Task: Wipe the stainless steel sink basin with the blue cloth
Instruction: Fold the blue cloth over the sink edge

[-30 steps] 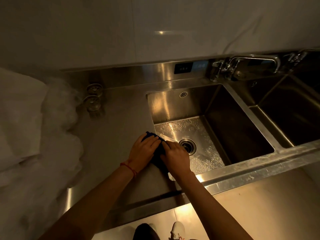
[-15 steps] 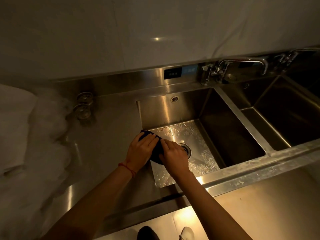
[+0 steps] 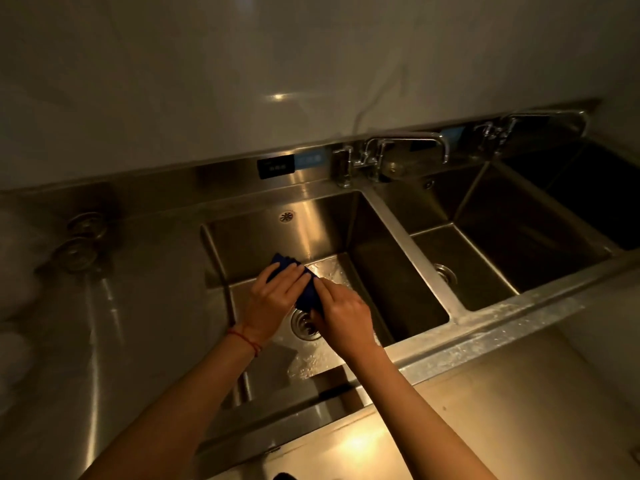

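A folded dark blue cloth is pressed between both my hands over the wet floor of the left stainless steel sink basin. My left hand, with a red string at the wrist, lies flat on top of the cloth's left side. From the right, my right hand grips the cloth's lower edge. The round drain sits just below the cloth, partly hidden by my right hand. Water drops glisten on the basin floor.
A second basin with its own drain lies to the right past a steel divider. Two taps stand on the back ledge. Two round metal strainers rest on the left counter beside white plastic sheeting.
Both hands have carried the cloth from the basin's left edge further into the basin, just above the drain. The camera view has swung to the right, showing more of the second basin.
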Available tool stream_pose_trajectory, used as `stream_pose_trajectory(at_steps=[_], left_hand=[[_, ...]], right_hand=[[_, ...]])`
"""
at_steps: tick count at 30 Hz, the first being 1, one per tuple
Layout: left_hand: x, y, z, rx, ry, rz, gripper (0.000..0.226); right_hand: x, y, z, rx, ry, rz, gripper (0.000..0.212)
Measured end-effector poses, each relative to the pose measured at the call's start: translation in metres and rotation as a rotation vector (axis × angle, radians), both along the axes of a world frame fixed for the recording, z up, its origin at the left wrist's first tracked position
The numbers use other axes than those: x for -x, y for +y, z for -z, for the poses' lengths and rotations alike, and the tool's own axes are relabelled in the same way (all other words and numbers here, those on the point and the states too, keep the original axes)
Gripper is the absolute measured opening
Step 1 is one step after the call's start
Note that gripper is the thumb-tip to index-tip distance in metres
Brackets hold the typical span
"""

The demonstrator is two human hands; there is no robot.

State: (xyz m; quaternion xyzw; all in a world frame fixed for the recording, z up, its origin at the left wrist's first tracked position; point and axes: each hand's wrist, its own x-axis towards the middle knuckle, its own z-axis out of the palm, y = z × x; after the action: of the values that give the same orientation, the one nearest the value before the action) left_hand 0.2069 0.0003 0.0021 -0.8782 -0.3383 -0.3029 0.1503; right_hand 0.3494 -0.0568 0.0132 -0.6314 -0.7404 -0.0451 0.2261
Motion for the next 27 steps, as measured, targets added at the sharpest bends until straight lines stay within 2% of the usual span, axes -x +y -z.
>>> stream_pose_trajectory(at_steps=[4, 13, 18, 27], left_hand=[[-0.034, 0.005, -0.001, 0.019, 0.002, 0.043, 0.048], [-0.088, 0.038, -0.006, 0.006, 0.018, 0.233, 0.052], [-0.109, 0.066, -0.008, -0.125, 0.027, 0.388, 0.024], [-0.129, 0.109, -0.014, -0.25, 0.007, 0.512, 0.024]], right_hand=[[-0.038, -0.001, 0.002, 0.042, 0.023, -0.006, 0.05], [-0.102, 0.011, 0.001, 0.134, 0.252, 0.113, 0.054], [-0.123, 0.035, 0.0, 0.173, 0.336, 0.184, 0.047], [-0.145, 0.072, -0.005, 0.284, 0.462, 0.241, 0.042]])
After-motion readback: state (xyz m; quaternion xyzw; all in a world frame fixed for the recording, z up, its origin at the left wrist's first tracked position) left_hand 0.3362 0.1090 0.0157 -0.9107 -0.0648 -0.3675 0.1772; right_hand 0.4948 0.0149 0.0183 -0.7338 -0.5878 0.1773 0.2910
